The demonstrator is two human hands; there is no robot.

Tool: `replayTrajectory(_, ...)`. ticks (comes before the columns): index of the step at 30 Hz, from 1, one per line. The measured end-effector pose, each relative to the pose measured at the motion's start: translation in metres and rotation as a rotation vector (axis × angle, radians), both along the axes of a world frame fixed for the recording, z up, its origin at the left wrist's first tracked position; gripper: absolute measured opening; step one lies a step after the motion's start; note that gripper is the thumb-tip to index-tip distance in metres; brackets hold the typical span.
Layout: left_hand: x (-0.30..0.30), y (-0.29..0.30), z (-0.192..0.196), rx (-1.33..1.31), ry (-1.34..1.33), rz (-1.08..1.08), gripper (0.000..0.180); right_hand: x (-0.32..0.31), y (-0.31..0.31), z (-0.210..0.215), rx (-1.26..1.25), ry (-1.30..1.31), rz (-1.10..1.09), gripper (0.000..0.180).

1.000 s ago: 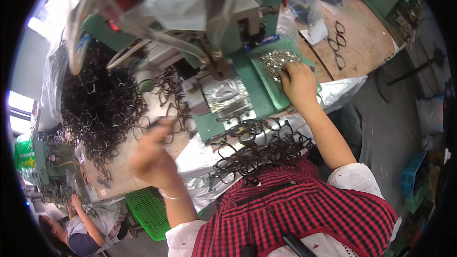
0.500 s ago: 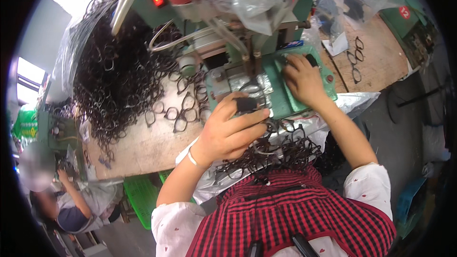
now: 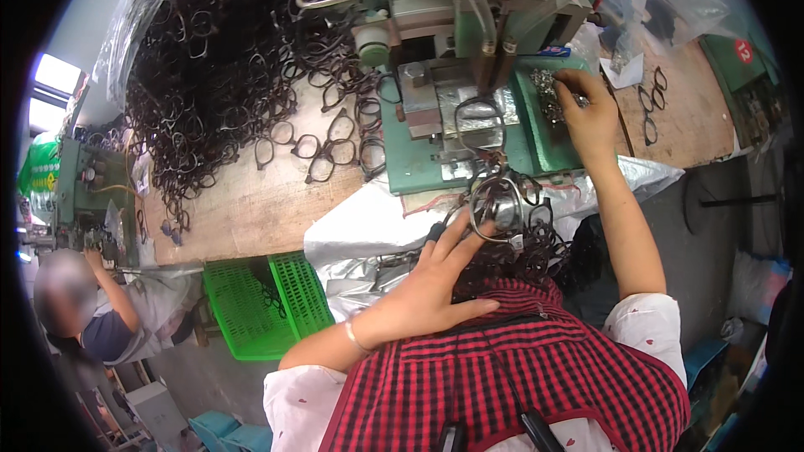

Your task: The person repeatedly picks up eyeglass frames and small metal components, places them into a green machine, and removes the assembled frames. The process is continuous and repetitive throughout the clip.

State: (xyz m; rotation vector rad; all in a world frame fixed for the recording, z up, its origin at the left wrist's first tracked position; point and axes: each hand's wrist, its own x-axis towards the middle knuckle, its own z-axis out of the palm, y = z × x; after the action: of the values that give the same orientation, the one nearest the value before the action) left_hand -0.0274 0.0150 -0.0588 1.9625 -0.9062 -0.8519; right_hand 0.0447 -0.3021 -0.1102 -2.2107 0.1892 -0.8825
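Observation:
My left hand (image 3: 431,289) is open, fingers stretched out with the thumb apart. Its fingertips touch a dark eyeglass frame (image 3: 476,209) at the pile of eyeglass frames (image 3: 548,238) in front of me. My right hand (image 3: 593,113) is over the green tray (image 3: 540,151) at the machine's right side. Its thumb and fingers are pinched together at a heap of small shiny metal parts (image 3: 548,96); anything between them is too small to make out. One eyeglass frame (image 3: 480,146) lies at the foil-covered fixture (image 3: 469,105) under the machine's upright rods (image 3: 494,63).
A big heap of dark eyeglass frames (image 3: 218,59) covers the left of the wooden table (image 3: 243,222). A green machine (image 3: 402,172) stands before me. Several frames (image 3: 651,105) lie at right. Green baskets (image 3: 251,310) stand below. A co-worker (image 3: 109,310) sits far left.
My left hand has come down from the fixture to the pile of frames and opened. My right hand's fingers have drawn together over the metal parts. The view has shifted, showing the machine higher.

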Motion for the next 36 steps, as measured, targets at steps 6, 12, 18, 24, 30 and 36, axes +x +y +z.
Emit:
replayTrajectory(6,0.09,0.089,0.068,-0.295,0.083,-0.26,0.034,0.001,-0.016,0.006,-0.031,0.136,0.075,0.018)
replayTrajectory(12,0.196,0.101,-0.06,0.229,-0.776,0.757,0.018,-0.021,-0.01,0.006,-0.016,0.118,-0.041,0.017)
replayTrajectory(18,0.175,0.131,-0.116,0.178,-0.818,0.795,0.018,-0.091,-0.023,0.004,0.233,0.082,-0.193,0.016)
replayTrajectory(24,0.183,0.128,-0.09,-0.038,-1.088,0.908,0.011,-0.036,0.036,0.087,0.194,-0.051,0.257,0.013)
replayTrajectory(30,0.149,0.086,-0.07,-0.658,-0.159,1.218,0.016,0.003,0.086,0.056,0.416,-0.164,0.234,0.017)
replayTrajectory(36,0.083,-0.004,0.058,-1.053,-0.404,0.734,0.022,-0.005,0.097,0.059,0.711,-0.166,0.324,0.044)
